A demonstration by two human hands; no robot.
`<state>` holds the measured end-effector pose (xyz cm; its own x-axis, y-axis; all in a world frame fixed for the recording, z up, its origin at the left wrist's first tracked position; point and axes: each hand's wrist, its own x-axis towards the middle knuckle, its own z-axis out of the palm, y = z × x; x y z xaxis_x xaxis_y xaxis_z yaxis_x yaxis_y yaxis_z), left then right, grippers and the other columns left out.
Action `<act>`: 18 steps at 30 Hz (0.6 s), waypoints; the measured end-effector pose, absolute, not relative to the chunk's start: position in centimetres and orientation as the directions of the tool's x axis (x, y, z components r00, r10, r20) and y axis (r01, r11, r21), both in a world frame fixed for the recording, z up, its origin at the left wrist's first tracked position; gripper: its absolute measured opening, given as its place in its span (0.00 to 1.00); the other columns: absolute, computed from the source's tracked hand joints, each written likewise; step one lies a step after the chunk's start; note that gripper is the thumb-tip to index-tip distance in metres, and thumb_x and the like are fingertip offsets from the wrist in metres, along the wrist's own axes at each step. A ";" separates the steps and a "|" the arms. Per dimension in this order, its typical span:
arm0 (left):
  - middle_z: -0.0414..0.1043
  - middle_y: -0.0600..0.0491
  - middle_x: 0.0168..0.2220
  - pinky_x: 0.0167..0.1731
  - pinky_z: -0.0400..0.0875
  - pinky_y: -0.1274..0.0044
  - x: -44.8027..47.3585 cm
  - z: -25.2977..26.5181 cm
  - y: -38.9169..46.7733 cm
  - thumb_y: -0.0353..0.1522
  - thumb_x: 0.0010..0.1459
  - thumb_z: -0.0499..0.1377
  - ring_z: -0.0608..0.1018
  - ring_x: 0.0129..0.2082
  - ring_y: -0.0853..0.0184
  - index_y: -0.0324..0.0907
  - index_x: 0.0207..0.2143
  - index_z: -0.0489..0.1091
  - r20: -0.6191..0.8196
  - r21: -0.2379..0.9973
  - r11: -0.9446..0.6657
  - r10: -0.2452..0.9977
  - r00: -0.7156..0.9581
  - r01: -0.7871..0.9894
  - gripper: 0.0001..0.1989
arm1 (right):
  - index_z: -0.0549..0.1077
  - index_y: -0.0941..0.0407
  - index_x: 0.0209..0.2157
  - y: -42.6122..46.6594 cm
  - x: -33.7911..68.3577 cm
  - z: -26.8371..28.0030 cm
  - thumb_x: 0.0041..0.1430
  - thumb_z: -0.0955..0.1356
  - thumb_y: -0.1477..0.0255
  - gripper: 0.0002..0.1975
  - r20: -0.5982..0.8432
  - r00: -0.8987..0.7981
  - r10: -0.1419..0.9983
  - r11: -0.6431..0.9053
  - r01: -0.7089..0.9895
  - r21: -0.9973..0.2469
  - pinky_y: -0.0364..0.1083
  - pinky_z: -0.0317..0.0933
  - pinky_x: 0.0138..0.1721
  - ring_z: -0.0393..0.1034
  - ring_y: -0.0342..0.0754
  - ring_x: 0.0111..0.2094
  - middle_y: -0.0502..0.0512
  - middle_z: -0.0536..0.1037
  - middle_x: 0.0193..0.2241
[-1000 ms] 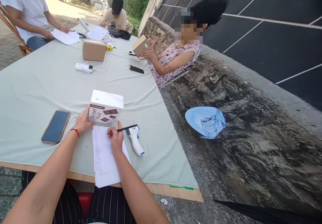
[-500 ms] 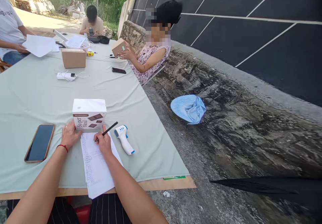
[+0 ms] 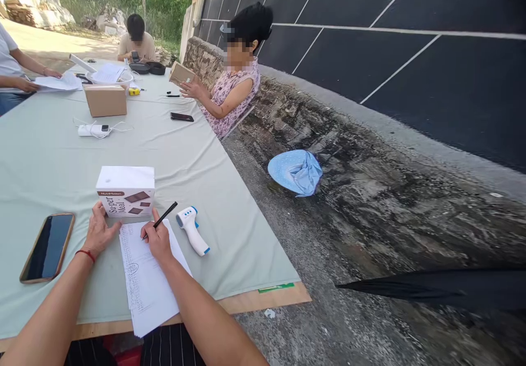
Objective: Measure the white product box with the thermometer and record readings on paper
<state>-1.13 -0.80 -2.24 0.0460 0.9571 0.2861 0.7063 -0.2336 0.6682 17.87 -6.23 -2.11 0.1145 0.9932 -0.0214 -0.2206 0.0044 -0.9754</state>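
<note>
A white box [image 3: 125,192] with dark bars and "Su-per Meal" printed on its front stands upright on the cloth. My left hand [image 3: 98,229] rests at its lower left corner, fingers stretched against the side and thumb spread. In my right hand [image 3: 156,240] is a black pen [image 3: 166,213], pinched and slanted, its tip over the papers. A raised finger of that hand reaches the box's lower right edge. The stack of printed papers [image 3: 154,295] lies below the box, partly under my right wrist. Just right sits a white and blue infrared thermometer [image 3: 193,232].
A phone [image 3: 47,247] lies left of my left hand. Farther back are a brown carton [image 3: 106,102], a white device with cable [image 3: 93,130] and another phone [image 3: 181,116]. Three people sit around the table; one holds a carton [image 3: 181,74]. A blue hat [image 3: 296,171] lies off the table.
The whole view has shifted, moving most things leftward. The person at left has lowered the sheets to the table. The carton in another person's hands has tilted. My hands keep nearly the same pose.
</note>
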 end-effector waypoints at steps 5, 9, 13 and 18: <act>0.72 0.43 0.46 0.56 0.63 0.52 -0.5 -2.1 -0.8 0.40 0.45 0.59 0.71 0.56 0.43 0.44 0.48 0.60 0.229 0.527 -0.097 0.973 -0.032 0.844 0.26 | 0.67 0.63 0.56 -6.4 17.8 -2.0 0.54 0.61 0.69 0.28 -0.024 0.090 0.996 -0.007 -0.188 -0.982 0.44 0.63 0.29 0.61 0.42 0.19 0.44 0.72 0.20; 0.60 0.34 0.62 0.63 0.50 0.49 0.2 -2.1 -1.1 0.42 0.49 0.57 0.52 0.68 0.39 0.37 0.56 0.60 0.286 0.450 -0.012 0.949 -0.131 0.893 0.33 | 0.74 0.59 0.45 -6.3 17.8 -1.6 0.53 0.61 0.70 0.20 -0.035 0.090 0.995 -0.018 -0.177 -0.984 0.44 0.63 0.31 0.61 0.42 0.20 0.44 0.71 0.19; 0.58 0.36 0.64 0.63 0.46 0.47 0.2 -2.2 -1.1 0.43 0.53 0.55 0.52 0.68 0.39 0.39 0.57 0.63 0.272 0.436 -0.004 0.954 -0.128 0.900 0.31 | 0.73 0.55 0.29 -6.2 17.9 -1.2 0.51 0.60 0.70 0.11 -0.067 0.072 0.995 -0.054 -0.163 -0.985 0.46 0.65 0.35 0.61 0.42 0.19 0.45 0.71 0.18; 0.59 0.39 0.64 0.64 0.46 0.49 -0.2 -2.1 -1.4 0.42 0.56 0.54 0.52 0.69 0.41 0.42 0.55 0.65 0.292 0.405 -0.098 0.956 -0.027 0.909 0.26 | 0.75 0.57 0.36 -6.1 18.1 -0.9 0.49 0.60 0.69 0.16 -0.080 0.054 0.995 -0.069 -0.186 -0.980 0.45 0.63 0.30 0.61 0.42 0.18 0.45 0.71 0.17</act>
